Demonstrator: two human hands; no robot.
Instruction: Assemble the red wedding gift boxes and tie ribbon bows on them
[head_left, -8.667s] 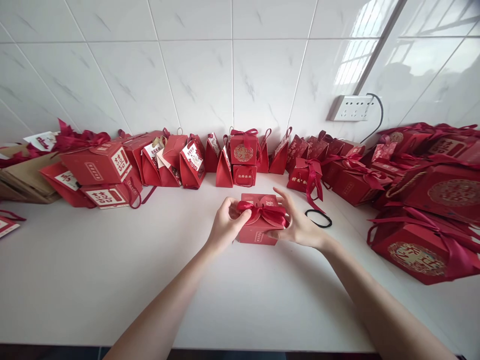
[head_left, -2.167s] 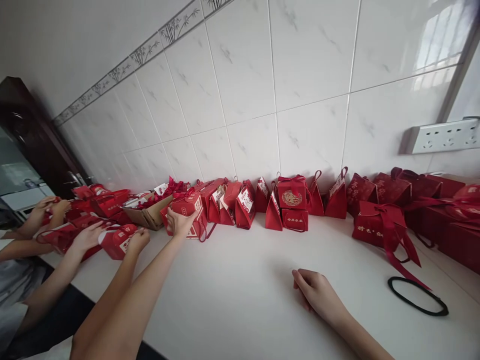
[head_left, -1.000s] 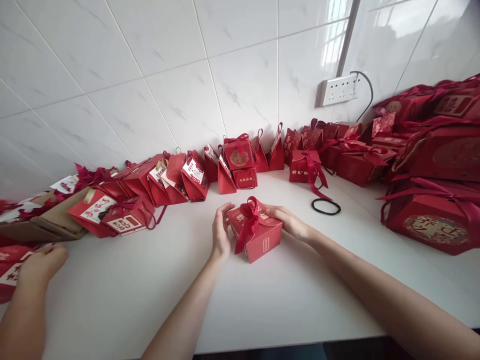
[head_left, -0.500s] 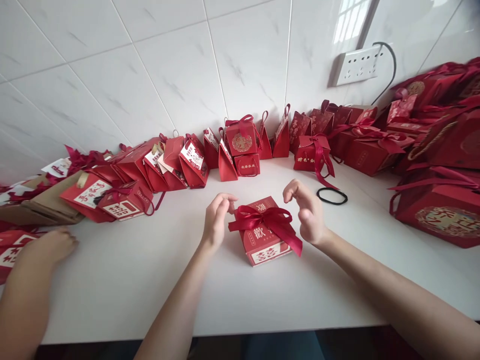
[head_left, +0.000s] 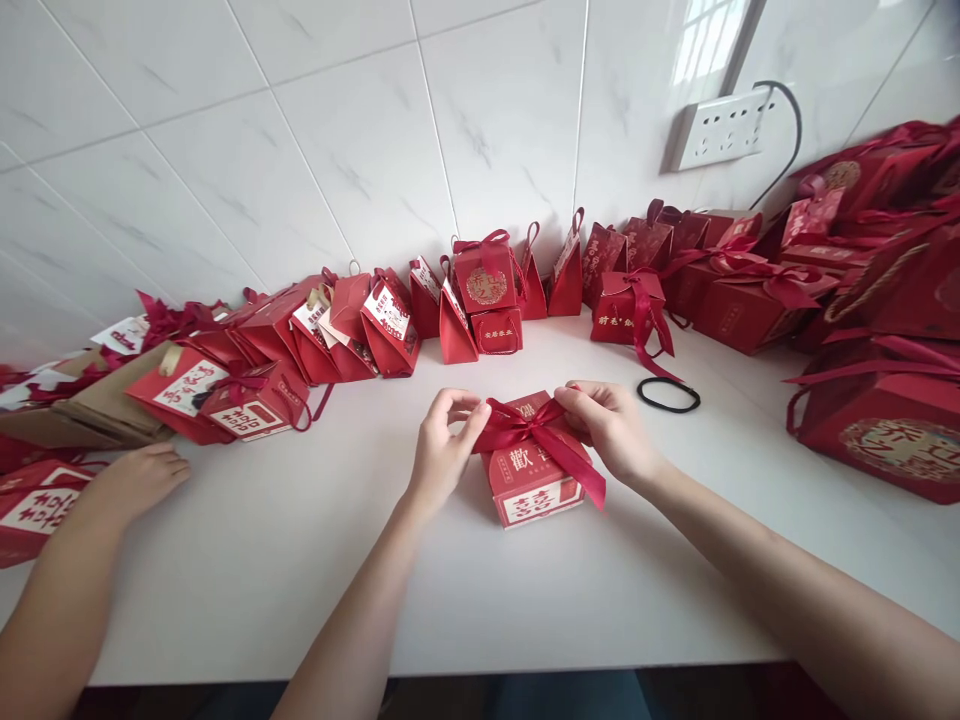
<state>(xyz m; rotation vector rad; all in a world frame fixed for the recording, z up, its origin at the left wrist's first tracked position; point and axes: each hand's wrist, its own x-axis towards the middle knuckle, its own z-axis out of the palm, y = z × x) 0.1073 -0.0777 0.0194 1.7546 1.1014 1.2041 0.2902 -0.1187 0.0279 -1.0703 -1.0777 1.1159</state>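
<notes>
A small red gift box (head_left: 534, 482) with white and gold characters sits on the white counter (head_left: 465, 590) in front of me. A dark red ribbon bow (head_left: 538, 432) lies across its top. My left hand (head_left: 442, 445) pinches the bow's left loop. My right hand (head_left: 611, 425) pinches the bow's right loop. Both hands are closed on the ribbon, one at each side of the box.
Several red gift boxes and bags (head_left: 480, 290) line the tiled wall. Larger red boxes (head_left: 877, 420) are stacked at the right. A black hair band (head_left: 668, 394) lies right of my hand. Another person's hand (head_left: 142, 478) rests at the left near a red box (head_left: 37, 508). A socket strip (head_left: 720, 125) hangs on the wall.
Half a second ago my hands hovered beside the box with curled fingers; now both have closed on the bow's loops. The other person's hand slid slightly right.
</notes>
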